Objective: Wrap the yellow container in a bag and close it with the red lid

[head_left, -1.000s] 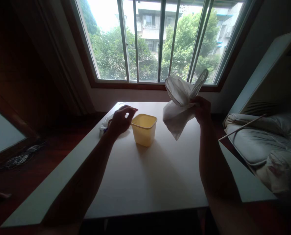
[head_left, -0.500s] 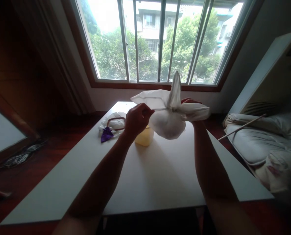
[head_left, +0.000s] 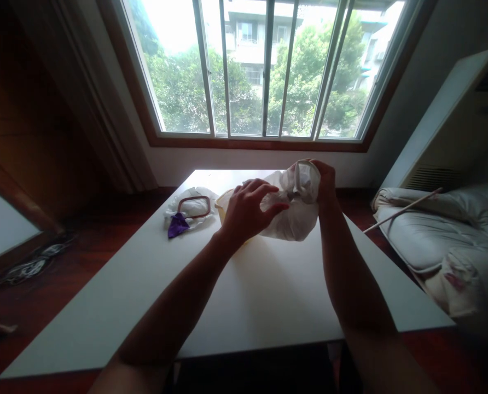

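Observation:
A white, translucent plastic bag [head_left: 295, 223], gathered at the top, hangs above the table. My right hand [head_left: 326, 179] grips its gathered upper part from the right; some of those fingers are hidden behind the plastic. On the bag's left side, my left hand [head_left: 250, 209] has its thumb and fingers spread, with nothing visible between them. Behind and below that hand stands a pale yellow container [head_left: 222, 203], largely covered by the hand and the bag.
On the white table [head_left: 145, 295], at left, lie a brown rounded frame [head_left: 209, 206], crumpled white plastic [head_left: 172, 205] and a purple cloth [head_left: 178, 225]. Beyond the table is a window [head_left: 264, 139]. A thin stick [head_left: 400, 212] leans by folded padding [head_left: 420, 235] on the right.
My left hand has let go of the stretched strand of the bag and opened. The bag's spread top is now bunched toward my right hand, and its loose ends no longer stick out.

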A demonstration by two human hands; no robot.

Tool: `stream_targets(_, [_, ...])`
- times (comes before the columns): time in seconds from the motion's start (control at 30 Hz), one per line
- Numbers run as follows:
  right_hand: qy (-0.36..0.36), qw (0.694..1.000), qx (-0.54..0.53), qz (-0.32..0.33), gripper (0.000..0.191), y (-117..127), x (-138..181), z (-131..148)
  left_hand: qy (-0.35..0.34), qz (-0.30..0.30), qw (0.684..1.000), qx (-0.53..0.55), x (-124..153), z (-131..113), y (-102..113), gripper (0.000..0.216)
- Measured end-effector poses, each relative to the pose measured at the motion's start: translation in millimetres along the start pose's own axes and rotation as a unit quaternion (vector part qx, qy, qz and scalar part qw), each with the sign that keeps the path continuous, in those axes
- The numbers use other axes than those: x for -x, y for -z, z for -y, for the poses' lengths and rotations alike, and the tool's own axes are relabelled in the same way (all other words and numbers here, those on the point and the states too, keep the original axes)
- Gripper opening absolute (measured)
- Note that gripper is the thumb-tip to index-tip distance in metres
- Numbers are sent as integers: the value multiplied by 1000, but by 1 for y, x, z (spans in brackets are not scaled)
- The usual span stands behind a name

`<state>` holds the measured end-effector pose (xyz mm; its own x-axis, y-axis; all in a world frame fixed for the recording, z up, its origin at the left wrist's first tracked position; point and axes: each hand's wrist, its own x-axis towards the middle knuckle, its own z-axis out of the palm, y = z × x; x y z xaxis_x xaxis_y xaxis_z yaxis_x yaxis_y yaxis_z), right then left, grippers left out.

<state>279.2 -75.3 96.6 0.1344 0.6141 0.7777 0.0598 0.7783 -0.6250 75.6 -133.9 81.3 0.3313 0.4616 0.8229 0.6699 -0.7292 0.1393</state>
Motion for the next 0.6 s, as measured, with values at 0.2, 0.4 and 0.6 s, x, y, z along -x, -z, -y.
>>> stream_targets(0.2, [11, 999, -33, 2, 14, 2, 0, -7, 32, 84, 996, 25, 5, -4, 1, 18])
stream_targets(0.4, [-40, 992, 11, -117, 11, 27, -8, -46, 41, -13, 999, 28, -1, 9, 22, 24])
stream_targets(0.6, [-147, 971, 147, -120, 11, 41, -7, -53, 42, -117, 992, 30, -4, 19, 30, 25])
